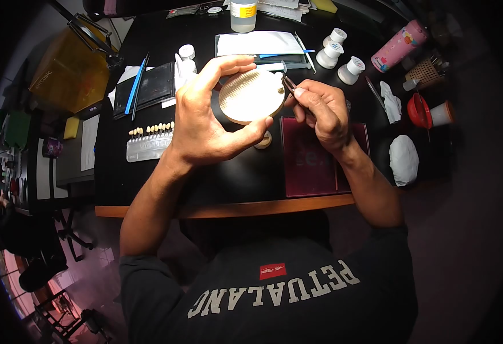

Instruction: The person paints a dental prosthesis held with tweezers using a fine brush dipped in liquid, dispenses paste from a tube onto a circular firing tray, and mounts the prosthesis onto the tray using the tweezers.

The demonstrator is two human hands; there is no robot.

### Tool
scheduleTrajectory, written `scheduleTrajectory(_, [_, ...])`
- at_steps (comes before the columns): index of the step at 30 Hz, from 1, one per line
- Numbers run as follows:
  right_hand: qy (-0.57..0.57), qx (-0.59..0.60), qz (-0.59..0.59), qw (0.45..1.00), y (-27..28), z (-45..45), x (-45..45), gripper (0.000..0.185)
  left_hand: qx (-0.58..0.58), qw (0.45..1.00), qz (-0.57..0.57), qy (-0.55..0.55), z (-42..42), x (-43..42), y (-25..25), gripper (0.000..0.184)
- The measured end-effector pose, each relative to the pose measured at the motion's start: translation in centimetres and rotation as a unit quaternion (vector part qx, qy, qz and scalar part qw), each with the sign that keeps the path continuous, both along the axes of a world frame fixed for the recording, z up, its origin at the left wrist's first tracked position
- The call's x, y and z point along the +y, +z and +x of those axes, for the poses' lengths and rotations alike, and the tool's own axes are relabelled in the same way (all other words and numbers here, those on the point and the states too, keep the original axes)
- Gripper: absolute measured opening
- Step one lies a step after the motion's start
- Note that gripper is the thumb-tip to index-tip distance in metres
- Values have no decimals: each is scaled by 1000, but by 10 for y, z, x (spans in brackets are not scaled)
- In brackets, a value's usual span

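Note:
Tilted up above the table is a round, pale honeycomb firing tray (pixel 250 97), brightly lit. My left hand (pixel 205 114) grips it by the rim, thumb below and fingers above. At the tray's right edge, my right hand (pixel 323 112) pinches a slim dark tool that looks like tweezers (pixel 289 84). The tool's tip meets a small pale piece (pixel 280 89) at the rim; whether it grips that piece I cannot tell. Under the hands lie a small round tan item (pixel 264 140) and a dark red flat case (pixel 312 166).
A tooth shade guide (pixel 150 143) and blue-handled tools (pixel 137 86) lie left. Behind are a white-covered palette (pixel 257 43) and a clear bottle (pixel 243 16). Rightward stand white jars (pixel 352 70), a pink flask (pixel 399 46), a red bowl (pixel 419 110) and a white bundle (pixel 404 160).

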State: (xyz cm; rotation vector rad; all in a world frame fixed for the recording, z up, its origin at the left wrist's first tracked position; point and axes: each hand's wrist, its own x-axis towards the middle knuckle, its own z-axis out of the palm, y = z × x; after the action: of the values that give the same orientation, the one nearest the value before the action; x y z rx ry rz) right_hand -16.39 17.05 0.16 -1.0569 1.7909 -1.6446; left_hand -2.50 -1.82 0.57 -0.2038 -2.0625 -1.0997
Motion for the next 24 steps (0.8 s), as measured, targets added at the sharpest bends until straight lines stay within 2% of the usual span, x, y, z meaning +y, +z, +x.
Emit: scheduleTrajectory(24, [9, 12, -9, 1000, -5, -3, 1, 35, 6, 1000, -18, -8, 0, -2, 0, 67])
